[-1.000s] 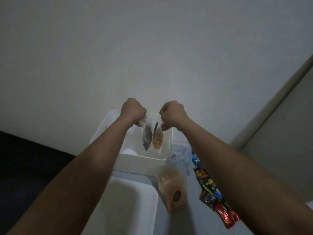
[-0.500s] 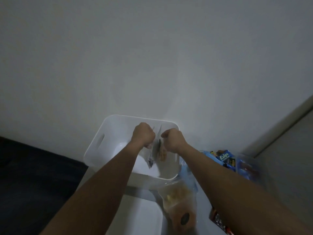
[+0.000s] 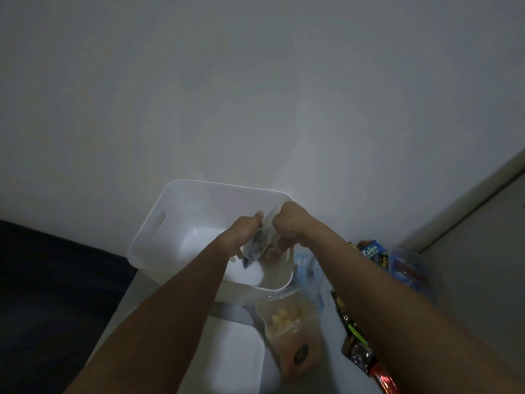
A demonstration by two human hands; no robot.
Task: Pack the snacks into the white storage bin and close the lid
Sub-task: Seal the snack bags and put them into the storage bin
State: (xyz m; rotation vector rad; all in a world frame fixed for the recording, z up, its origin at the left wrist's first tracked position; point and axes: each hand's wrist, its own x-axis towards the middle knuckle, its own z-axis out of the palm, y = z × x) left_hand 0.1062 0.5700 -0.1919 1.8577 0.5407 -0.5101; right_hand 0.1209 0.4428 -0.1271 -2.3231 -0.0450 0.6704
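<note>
We see the white storage bin (image 3: 181,223) standing open against the wall, and both hands reach into it from the near side. Its lid (image 3: 227,356) lies flat on the table, nearer to us than the fingers and under the left forearm. Between the lid and the right forearm stands a clear pouch (image 3: 292,334) with yellow and orange snacks — it is outside the bin, just below the hands. To the right of the right forearm lie dark wrapped snacks (image 3: 358,345) and a blue packet (image 3: 372,250). The left hand (image 3: 245,230) and the right hand (image 3: 289,223) are both closed on one small clear snack bag (image 3: 255,245), which hangs down between the fingers, inside the bin — its contents look dark and orange, but blurred.
</note>
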